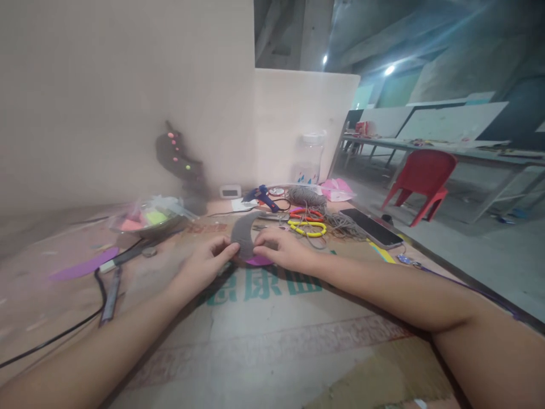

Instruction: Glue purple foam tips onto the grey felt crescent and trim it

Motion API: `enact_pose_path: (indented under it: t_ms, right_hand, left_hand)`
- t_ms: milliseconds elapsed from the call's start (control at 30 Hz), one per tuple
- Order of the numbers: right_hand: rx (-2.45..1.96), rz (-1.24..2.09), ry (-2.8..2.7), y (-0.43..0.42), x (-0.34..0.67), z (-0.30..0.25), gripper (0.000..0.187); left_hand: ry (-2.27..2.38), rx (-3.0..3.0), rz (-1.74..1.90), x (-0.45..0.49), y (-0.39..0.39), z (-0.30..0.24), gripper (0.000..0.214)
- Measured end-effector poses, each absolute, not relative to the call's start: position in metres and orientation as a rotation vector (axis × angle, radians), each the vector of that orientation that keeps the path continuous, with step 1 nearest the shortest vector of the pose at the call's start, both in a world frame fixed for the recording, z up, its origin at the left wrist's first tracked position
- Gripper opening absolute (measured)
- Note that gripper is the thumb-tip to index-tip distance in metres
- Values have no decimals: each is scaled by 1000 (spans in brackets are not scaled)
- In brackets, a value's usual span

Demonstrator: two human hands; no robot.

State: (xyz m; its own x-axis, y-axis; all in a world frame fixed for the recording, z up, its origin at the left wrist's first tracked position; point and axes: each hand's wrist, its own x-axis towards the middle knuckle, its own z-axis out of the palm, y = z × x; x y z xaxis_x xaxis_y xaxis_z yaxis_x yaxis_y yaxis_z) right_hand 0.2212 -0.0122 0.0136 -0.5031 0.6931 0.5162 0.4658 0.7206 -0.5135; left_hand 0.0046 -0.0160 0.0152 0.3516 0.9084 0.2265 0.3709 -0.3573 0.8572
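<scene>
Both hands pinch one end of a grey strip [244, 233].
The left hand [205, 264] and right hand [284, 251] close fingertip to fingertip on the strip's near end. They press it onto a purple piece [260, 261] beneath, probably to keep the two layers lined up. The far end curves away beyond the fingers. Scissors [307, 228] and a glue gun [264, 199] lie just past the right hand, within easy reach.
</scene>
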Motion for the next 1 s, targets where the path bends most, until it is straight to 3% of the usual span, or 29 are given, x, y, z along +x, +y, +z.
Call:
enact_pose_path:
  t_ms: [333,700,1000]
  right_hand:
    - [-926,416,-2213,-13,223,18,26]
    - [-886,366,-2238,-11,223,13,11]
    - [-797,327,-2275,-11,224,15,18]
  left_hand:
    - [1055,1862,943,4,-14,12,31]
    - [1103,1877,959,5,-15,15,38]
    - [1048,1865,981,5,-10,8,34]
